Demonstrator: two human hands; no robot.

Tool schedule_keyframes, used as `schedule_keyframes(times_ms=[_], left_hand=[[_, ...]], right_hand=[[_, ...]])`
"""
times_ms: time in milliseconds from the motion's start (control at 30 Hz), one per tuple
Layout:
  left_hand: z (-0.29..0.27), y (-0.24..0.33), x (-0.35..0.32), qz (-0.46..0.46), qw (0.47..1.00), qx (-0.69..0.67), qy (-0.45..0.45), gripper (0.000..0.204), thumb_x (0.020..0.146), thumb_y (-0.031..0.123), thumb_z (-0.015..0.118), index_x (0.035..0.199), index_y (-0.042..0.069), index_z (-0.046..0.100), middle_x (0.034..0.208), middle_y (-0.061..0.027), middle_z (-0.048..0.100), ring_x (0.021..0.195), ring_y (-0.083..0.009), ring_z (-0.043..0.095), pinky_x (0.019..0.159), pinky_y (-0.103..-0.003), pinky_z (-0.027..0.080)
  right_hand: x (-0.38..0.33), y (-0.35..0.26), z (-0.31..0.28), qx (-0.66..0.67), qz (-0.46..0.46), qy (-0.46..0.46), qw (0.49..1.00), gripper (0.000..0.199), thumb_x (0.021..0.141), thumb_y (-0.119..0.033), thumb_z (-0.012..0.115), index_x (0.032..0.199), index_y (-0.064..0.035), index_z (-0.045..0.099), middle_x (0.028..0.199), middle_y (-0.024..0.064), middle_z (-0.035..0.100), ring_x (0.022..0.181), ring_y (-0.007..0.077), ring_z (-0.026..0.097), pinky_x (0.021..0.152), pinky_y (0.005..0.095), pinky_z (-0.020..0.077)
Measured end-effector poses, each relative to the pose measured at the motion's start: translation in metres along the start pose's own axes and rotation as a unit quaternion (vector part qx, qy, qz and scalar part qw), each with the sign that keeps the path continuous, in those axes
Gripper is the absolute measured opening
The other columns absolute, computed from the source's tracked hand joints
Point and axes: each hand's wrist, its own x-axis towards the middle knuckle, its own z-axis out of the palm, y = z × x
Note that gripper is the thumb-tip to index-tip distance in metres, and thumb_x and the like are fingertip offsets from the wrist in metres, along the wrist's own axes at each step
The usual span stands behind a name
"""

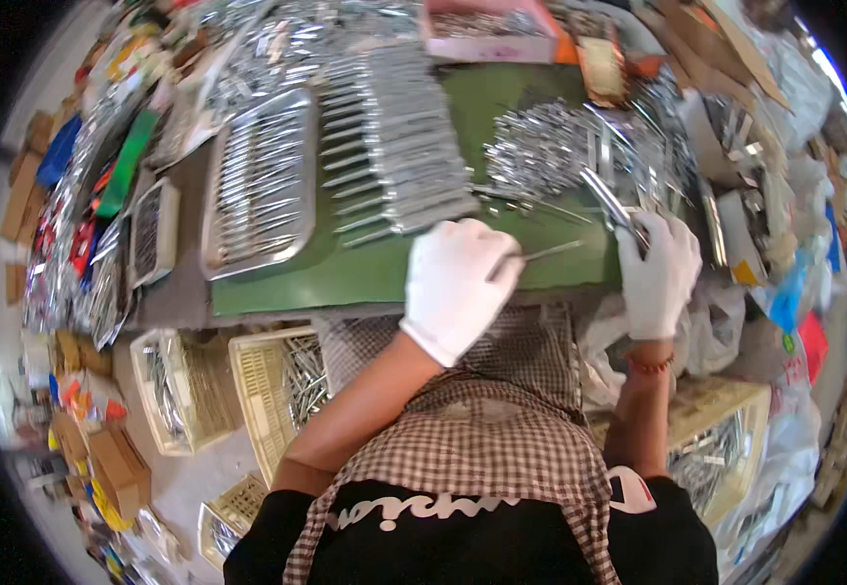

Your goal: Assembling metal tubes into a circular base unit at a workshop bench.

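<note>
My left hand (461, 285), in a white glove, is closed around a thin metal rod (555, 251) that points right over the green work surface (346, 280). Also gloved in white, my right hand (661, 268) grips a shiny metal tool (607, 198) with long narrow arms; its exact kind is unclear. Just beyond my left hand lies a row of slim metal pieces (414, 141), side by side. A heap of small silver parts (540, 146) sits beyond and between my hands. Left of the row, a steel tray (310, 180) holds several slender metal pieces.
A pink box (492, 49) of small parts stands at the far edge. Below the table are cream plastic crates (258, 390) with metal pieces at left, and another crate (750, 429) at right. Plastic bags (716, 327) crowd the right side. A small bin (155, 229) stands left of the tray.
</note>
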Motion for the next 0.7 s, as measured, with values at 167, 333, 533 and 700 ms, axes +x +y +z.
schedule_keyframes(times_ms=[167,333,533,700], left_hand=[[0.002,0.004,-0.002,0.002,0.999,-0.014,0.039,0.014,0.074,0.021,0.065,0.081,0.009,0.065,0.079,-0.0090,0.060,0.076,-0.0290,0.058,0.070,-0.041,0.046],[-0.004,0.006,-0.020,0.024,0.978,-0.138,0.153,0.022,0.077,0.017,0.068,0.097,0.008,0.066,0.088,-0.0066,0.059,0.082,-0.0249,0.058,0.073,-0.036,0.045],[-0.028,0.001,-0.043,-0.074,0.855,-0.491,0.150,0.034,0.084,0.017,0.067,0.114,0.002,0.060,0.102,-0.0071,0.054,0.090,-0.0157,0.054,0.081,-0.028,0.044],[-0.091,-0.025,-0.095,-0.136,0.773,-0.572,0.238,0.019,0.088,0.009,0.059,0.106,0.000,0.060,0.101,-0.0069,0.060,0.089,-0.0134,0.058,0.080,-0.026,0.048]], right_hand=[[0.001,0.008,-0.003,-0.004,-0.012,-0.055,0.998,0.021,0.077,-0.016,0.068,0.093,-0.0037,0.063,0.096,0.0152,0.061,0.094,0.0353,0.054,0.082,0.0441,0.0416],[0.003,0.005,-0.006,0.000,-0.052,0.041,0.998,0.021,0.083,-0.010,0.063,0.102,-0.0009,0.058,0.101,0.0151,0.058,0.095,0.0304,0.055,0.087,0.0402,0.0422],[-0.007,-0.109,-0.036,0.396,-0.092,-0.193,0.893,0.022,0.083,-0.004,0.057,0.104,0.0015,0.056,0.092,0.0105,0.057,0.085,0.0191,0.055,0.081,0.0296,0.0442],[0.006,-0.194,-0.021,0.394,-0.359,-0.164,0.830,0.023,0.079,-0.016,0.065,0.099,-0.0048,0.061,0.089,0.0128,0.062,0.076,0.0310,0.059,0.072,0.0373,0.0482]])
